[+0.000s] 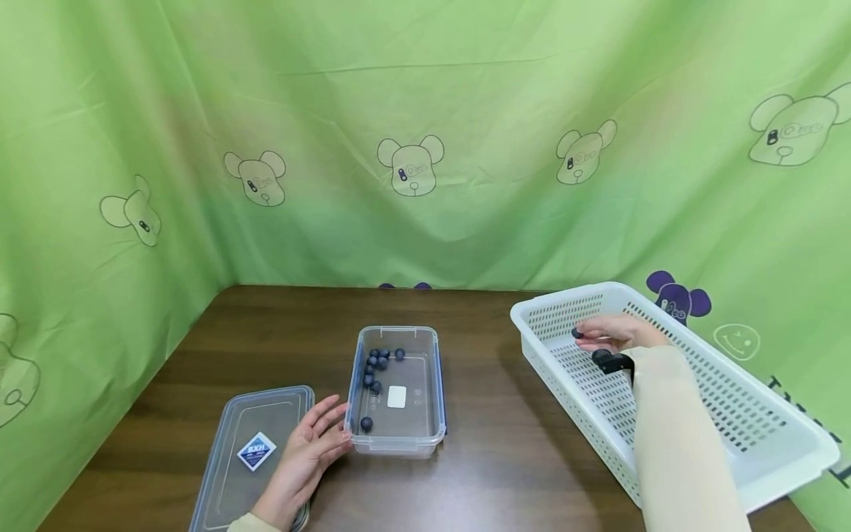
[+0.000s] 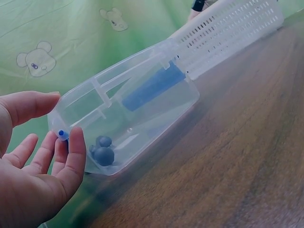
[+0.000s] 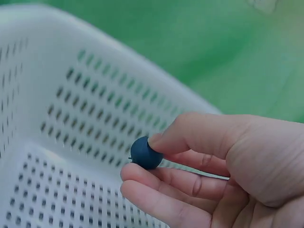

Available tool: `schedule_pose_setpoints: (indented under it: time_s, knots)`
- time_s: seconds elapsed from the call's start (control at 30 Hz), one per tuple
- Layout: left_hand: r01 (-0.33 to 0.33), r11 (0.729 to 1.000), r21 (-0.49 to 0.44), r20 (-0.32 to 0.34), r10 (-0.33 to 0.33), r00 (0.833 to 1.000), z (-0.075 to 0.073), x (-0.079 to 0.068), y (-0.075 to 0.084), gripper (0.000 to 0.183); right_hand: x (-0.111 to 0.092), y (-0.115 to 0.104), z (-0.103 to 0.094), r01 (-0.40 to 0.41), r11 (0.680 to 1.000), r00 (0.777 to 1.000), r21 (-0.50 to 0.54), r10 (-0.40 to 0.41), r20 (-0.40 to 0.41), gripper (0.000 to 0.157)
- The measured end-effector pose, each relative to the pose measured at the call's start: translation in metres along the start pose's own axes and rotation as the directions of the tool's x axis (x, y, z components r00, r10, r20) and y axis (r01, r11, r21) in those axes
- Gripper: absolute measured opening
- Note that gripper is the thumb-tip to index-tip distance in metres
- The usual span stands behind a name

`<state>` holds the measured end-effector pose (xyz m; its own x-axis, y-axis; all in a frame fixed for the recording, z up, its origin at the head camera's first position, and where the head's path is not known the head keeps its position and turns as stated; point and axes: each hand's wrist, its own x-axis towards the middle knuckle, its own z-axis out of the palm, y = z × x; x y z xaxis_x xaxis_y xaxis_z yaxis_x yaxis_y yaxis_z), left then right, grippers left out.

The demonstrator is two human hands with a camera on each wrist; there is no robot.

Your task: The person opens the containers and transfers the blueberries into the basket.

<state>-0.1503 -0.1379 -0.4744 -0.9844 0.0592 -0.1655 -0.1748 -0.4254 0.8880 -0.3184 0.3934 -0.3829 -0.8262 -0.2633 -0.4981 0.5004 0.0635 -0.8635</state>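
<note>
My right hand (image 1: 614,332) pinches a single blueberry (image 3: 146,153) between thumb and fingertips, over the inside of a white slotted plastic basket (image 1: 558,399). Left of the basket stands a clear plastic container (image 1: 419,425) without its lid, with several blueberries (image 1: 372,360) on its floor, mostly along the left side. My left hand (image 1: 312,443) touches the container's near left corner with loosely extended fingers. In the left wrist view its thumb and fingertips lie right at the container's rim. No other blueberry shows in the visible part of the basket.
A clear lid (image 1: 229,473) with a blue and white label lies on the brown wooden table (image 1: 492,458), left of the container and partly behind my left forearm. Green printed cloth (image 1: 465,222) hangs behind and beside the table. A black camera mount (image 1: 614,362) sits at my right wrist.
</note>
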Motion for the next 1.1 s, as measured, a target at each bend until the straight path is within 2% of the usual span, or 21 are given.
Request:
schedule_pose_setpoints:
  time_s: [0.03,0.13,0.27,0.33,0.43,0.5,0.57,0.7,0.83,0.93,1.0,1.1]
  knots:
    - [0.0,1.0,0.0,0.0,0.0,1.0,0.0,0.001,0.0,0.069,0.0,0.003,-0.002,-0.018,1.0,1.0,0.011,0.019,-0.012,0.027]
    - [-0.003,1.0,-0.002,-0.002,0.003,1.0,0.001,0.002,0.0,0.069,-0.001,0.011,-0.008,-0.051,0.994,0.997,-0.094,0.046,-0.056,0.019]
    - [-0.01,1.0,0.0,0.003,0.01,1.0,0.001,0.002,0.0,0.069,-0.004,0.018,-0.01,-0.112,0.959,0.989,-0.261,0.082,-0.126,0.014]
    - [-0.011,1.0,0.002,0.004,0.011,1.0,0.001,0.001,0.0,0.07,-0.006,0.019,-0.01,-0.14,0.95,0.984,-0.28,0.102,-0.146,0.016]
    - [-0.01,1.0,0.001,0.004,0.01,1.0,0.002,0.001,0.0,0.07,-0.009,0.018,-0.008,-0.16,0.903,0.982,-0.398,0.104,-0.159,0.026]
    - [-0.013,1.0,-0.001,0.004,0.013,1.0,0.002,0.001,0.0,0.071,-0.01,0.017,-0.007,-0.162,0.892,0.982,-0.422,0.105,-0.156,0.03]
    - [-0.017,1.0,-0.002,0.003,0.017,1.0,0.002,0.001,0.0,0.072,-0.01,0.016,-0.006,-0.166,0.901,0.981,-0.402,0.112,-0.156,0.029]
    - [-0.023,1.0,0.002,0.008,0.023,1.0,0.002,0.003,0.001,0.072,-0.006,0.011,-0.004,-0.14,0.952,0.985,-0.271,0.105,-0.139,0.019]
    - [-0.018,1.0,0.007,0.01,0.018,1.0,0.002,0.003,0.002,0.071,0.0,-0.001,0.0,-0.094,0.991,0.993,-0.091,0.087,-0.079,0.023]
    - [-0.018,1.0,0.011,0.015,0.018,1.0,0.002,0.003,0.002,0.072,0.003,-0.012,0.005,-0.044,0.998,0.999,0.041,0.044,0.005,0.029]
    - [-0.018,1.0,0.012,0.019,0.018,1.0,0.001,0.002,0.002,0.072,0.004,-0.021,0.01,0.011,0.998,0.998,0.067,-0.015,0.062,0.032]
    - [-0.016,1.0,0.011,0.024,0.016,1.0,0.001,0.002,0.001,0.072,0.003,-0.034,0.021,0.073,0.987,0.993,0.145,-0.086,0.085,0.032]
